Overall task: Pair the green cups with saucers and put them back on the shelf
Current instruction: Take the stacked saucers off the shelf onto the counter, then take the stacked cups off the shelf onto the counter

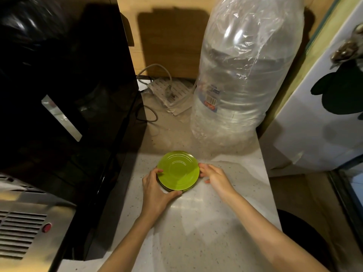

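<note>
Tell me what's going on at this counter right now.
A person is handling a small stack of green saucers on the speckled countertop. The left hand is curled around the stack's left and near edge, while the right hand has its fingertips at the right rim. No cups are in view, so nothing is paired yet. A large plastic-wrapped water bottle stands behind the saucers, a black appliance is to the left, and a power strip lies by the back wall.

Dim, warm light glares off the clear plastic-wrapped bottles (243, 75) and pale speckled worktop (196, 222), while the glossy black appliance (68, 85) sinks into shadow and edges bow.
</note>
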Demonstrator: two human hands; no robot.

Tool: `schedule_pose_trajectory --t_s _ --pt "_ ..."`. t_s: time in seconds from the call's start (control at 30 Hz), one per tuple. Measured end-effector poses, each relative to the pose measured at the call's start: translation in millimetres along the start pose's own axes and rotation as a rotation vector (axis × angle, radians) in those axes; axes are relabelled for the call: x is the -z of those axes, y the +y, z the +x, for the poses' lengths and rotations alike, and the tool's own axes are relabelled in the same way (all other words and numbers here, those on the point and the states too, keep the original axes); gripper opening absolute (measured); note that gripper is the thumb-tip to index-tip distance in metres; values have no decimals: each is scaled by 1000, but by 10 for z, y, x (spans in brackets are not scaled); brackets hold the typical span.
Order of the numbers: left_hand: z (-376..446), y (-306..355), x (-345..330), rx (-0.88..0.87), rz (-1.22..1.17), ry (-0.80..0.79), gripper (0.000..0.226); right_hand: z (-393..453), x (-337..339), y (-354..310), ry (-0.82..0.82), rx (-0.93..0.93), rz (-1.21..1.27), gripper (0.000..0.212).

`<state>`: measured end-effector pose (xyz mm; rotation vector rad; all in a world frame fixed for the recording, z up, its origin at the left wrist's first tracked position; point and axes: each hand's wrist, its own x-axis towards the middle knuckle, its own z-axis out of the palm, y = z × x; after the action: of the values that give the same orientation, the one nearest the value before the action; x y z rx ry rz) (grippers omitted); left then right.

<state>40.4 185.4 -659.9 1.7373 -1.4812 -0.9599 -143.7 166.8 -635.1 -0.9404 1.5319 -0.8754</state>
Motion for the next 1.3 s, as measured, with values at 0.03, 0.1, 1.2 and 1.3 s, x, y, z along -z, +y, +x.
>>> schedule_pose_trajectory --t_s 0.03,0.1,1.2,1.3 --pt "-8 10 -1 5 5 -5 86 0 2 -6 4 6 -10 23" --pt "-22 45 2 13 26 -22 91 -2 7 -30 8 10 -21 20" --pt "148 3991 1011 -853 -113 -13 45 -1337 1414 -2953 367 901 -343 37" --pt "137 4271 1157 -913 -124 2 51 -1396 1528 -3160 419 982 -377 41"
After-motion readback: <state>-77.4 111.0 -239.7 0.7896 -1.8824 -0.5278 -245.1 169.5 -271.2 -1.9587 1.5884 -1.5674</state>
